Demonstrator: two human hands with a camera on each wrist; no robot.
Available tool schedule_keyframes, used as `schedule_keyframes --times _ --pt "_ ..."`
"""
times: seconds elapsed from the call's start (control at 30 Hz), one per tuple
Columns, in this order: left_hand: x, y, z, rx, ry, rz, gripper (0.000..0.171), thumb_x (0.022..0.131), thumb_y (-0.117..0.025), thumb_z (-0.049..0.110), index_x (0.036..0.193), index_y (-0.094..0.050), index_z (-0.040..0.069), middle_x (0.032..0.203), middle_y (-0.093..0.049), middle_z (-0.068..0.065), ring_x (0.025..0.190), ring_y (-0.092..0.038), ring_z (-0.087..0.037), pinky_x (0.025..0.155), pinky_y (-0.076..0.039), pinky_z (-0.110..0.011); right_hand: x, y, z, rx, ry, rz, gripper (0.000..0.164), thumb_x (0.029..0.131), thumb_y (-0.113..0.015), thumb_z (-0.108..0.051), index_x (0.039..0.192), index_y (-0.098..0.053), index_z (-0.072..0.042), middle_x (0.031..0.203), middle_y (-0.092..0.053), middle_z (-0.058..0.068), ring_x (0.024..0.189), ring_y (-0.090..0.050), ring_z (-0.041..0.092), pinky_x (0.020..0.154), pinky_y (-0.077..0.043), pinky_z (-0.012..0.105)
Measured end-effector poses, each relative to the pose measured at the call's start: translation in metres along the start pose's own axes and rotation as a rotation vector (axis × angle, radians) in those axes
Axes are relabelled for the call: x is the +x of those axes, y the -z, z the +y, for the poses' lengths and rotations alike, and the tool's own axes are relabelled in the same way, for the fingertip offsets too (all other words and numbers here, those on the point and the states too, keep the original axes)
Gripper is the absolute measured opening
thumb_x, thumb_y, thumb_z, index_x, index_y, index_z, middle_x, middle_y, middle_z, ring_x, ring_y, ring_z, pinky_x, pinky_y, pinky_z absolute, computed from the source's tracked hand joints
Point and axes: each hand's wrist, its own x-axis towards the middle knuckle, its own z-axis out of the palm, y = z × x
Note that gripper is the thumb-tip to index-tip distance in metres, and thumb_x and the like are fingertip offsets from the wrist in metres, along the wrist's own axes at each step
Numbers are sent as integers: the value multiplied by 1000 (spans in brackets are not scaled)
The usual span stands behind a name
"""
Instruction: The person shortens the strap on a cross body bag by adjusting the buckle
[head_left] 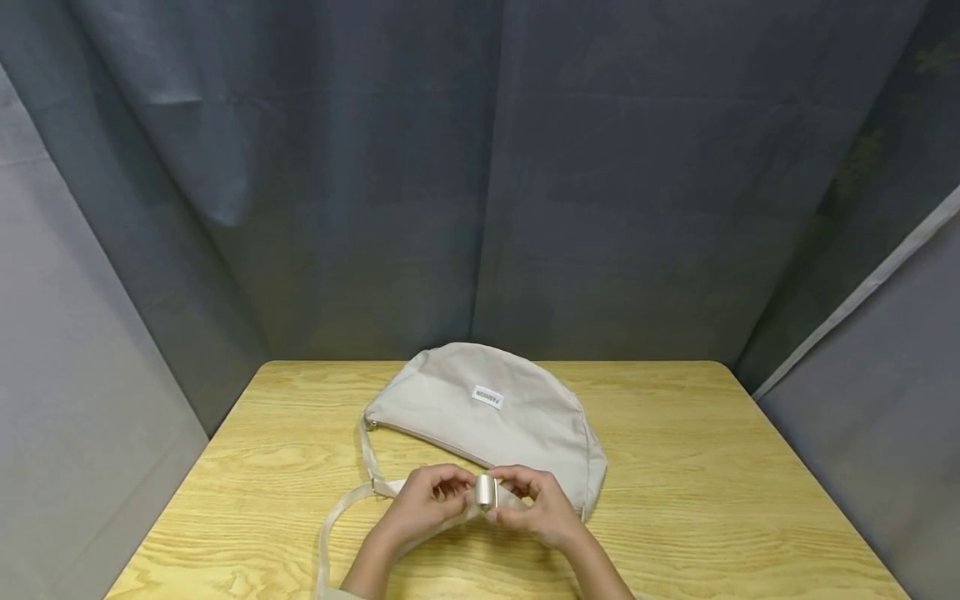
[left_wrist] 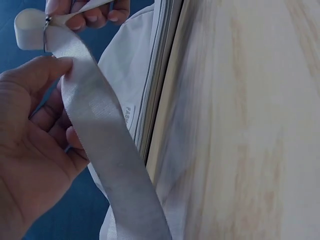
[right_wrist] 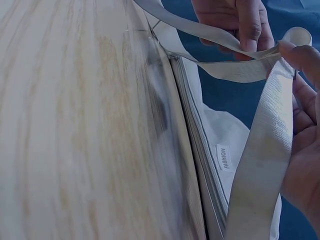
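Note:
A pale beige shoulder bag point(head_left: 517, 425) with a small white "FASHION" label lies on the wooden table, its zipper edge facing me. Its flat webbing strap point(left_wrist: 107, 130) is raised in front of the bag. Between my hands the strap folds into a short loop point(head_left: 484, 492) through a thin metal slider point(left_wrist: 46, 32). My left hand point(head_left: 429, 504) pinches the strap beside this loop, thumb on the webbing's face. On the other side, my right hand point(head_left: 534, 504) grips the strap at the slider, thumb against the loop in the right wrist view.
A slack length of strap point(head_left: 324, 542) curves over the table point(head_left: 712, 500) to the left of my left hand. A second metal strap fitting point(head_left: 378, 486) sits near the bag's left end. Dark grey curtains point(head_left: 600, 183) stand behind the table, with lighter panels at both sides.

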Motion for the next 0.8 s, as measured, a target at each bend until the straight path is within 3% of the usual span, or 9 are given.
schedule_keyframes --times 0.2,0.5,0.8 --pt "-3 8 1 32 -24 15 16 81 -65 -5 93 -69 3 78 -63 -6 69 -55 -14 61 -45 -26 -1 1 1 -8 5 3 40 73 -75 1 110 -63 3 88 -63 18 73 -56 17 67 -47 35" --pt "-14 24 -8 43 12 11 14 82 -65 -4 93 -69 3 79 -63 -8 69 -55 -18 61 -46 -28 0 4 5 -13 33 20 41 71 -75 5 109 -62 6 89 -64 20 72 -56 18 65 -47 28" --pt "-10 16 -7 32 17 -25 18 81 -64 -4 98 -67 1 82 -63 -9 72 -56 -17 64 -47 -28 -2 2 -1 -8 16 20 41 72 -74 5 111 -62 5 87 -63 20 71 -56 16 65 -47 26"
